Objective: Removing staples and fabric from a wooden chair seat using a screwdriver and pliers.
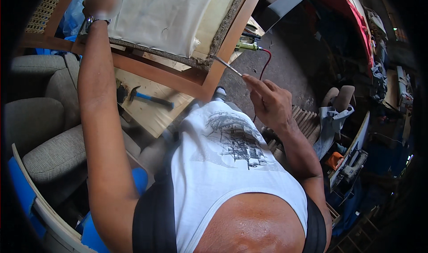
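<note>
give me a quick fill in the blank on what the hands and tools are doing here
1. The right hand holds a thin ____ tool against the seat cushion.
2. The left hand grips the cushion's ____ edge.
3. A hammer with a ____ handle lies on the wooden board.

Missing words: metal; top; blue

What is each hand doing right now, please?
Left hand: raised, resting on the cushion; grip cannot be told.
Right hand: closed on a thin metal tool.
</note>
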Demonstrator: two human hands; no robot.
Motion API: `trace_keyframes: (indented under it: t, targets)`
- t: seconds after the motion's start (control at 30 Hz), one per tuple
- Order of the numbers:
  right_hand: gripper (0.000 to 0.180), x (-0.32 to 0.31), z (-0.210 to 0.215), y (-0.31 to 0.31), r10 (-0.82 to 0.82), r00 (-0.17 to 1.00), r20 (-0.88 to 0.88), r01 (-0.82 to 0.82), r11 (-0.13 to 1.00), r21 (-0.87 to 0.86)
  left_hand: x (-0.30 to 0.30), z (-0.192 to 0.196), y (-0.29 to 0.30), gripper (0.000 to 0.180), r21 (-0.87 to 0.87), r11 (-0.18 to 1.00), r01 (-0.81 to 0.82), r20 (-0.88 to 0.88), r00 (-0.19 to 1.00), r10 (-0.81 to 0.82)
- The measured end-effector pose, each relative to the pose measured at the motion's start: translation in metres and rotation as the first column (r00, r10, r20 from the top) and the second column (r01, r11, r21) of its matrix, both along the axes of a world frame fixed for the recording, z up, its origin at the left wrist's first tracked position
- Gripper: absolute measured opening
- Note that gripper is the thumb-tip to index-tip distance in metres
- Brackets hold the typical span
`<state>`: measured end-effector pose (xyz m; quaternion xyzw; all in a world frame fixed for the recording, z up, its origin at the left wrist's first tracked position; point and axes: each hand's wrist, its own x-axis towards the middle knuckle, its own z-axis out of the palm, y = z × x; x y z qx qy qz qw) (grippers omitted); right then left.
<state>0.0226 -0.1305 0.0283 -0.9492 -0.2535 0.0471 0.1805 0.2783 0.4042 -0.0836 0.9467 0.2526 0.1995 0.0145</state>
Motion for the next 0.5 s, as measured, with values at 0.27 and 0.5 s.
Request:
trace_keyframes:
  t: [0.27, 0.5]
  targets:
    - [0.037, 0.005, -0.006, -0.001, 0.021, 0.999, 0.039, -0.019, 0.997, -0.070, 0.002, -0.003, 0.005, 0.072, -0.041, 0.999, 0.023, -0.003, 1.000, -0.023]
    - [0.032, 0.033, -0.008, -0.004, 0.140, 0.990, 0.022, -0.137, 0.985, -0.102, 0.000, -0.016, 0.016, 0.071, 0.049, 0.999, 0.004, -0.033, 0.999, -0.003]
